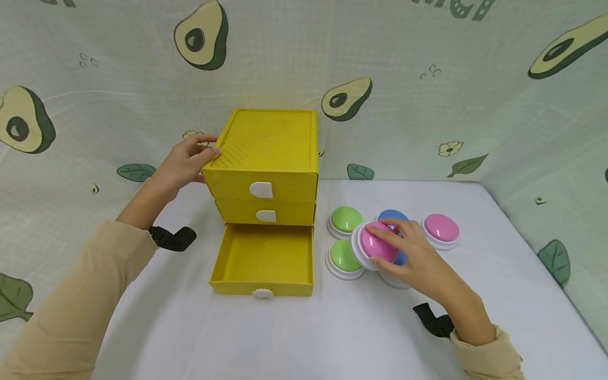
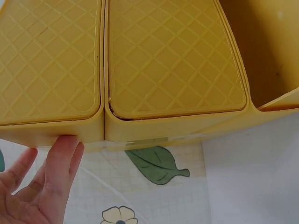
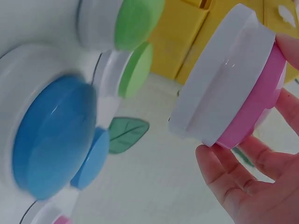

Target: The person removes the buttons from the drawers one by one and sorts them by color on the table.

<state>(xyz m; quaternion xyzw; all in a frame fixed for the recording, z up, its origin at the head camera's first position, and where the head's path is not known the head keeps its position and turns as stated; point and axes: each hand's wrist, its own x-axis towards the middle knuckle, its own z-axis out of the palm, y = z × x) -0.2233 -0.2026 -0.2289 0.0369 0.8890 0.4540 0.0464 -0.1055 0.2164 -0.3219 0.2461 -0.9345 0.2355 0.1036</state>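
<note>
My right hand (image 1: 418, 258) pinches a pink push button (image 1: 378, 243) with a white base by its rim. It holds the button tilted, above a blue push button (image 3: 56, 137) on the table. My left hand (image 1: 185, 161) rests against the upper left side of a yellow drawer cabinet (image 1: 271, 140), and its fairly straight fingers (image 2: 60, 163) touch that side. Of the three drawers, the top and middle ones are closed. The bottom drawer (image 1: 263, 258) is pulled out, and nothing lies in it.
Two green push buttons (image 1: 346, 219) stand right of the cabinet. Beside them is another blue push button (image 1: 392, 214), partly hidden by my right hand. A second pink push button (image 1: 442, 228) sits farther right. An avocado-print cloth (image 1: 285, 63) hangs behind the white table (image 1: 294, 338).
</note>
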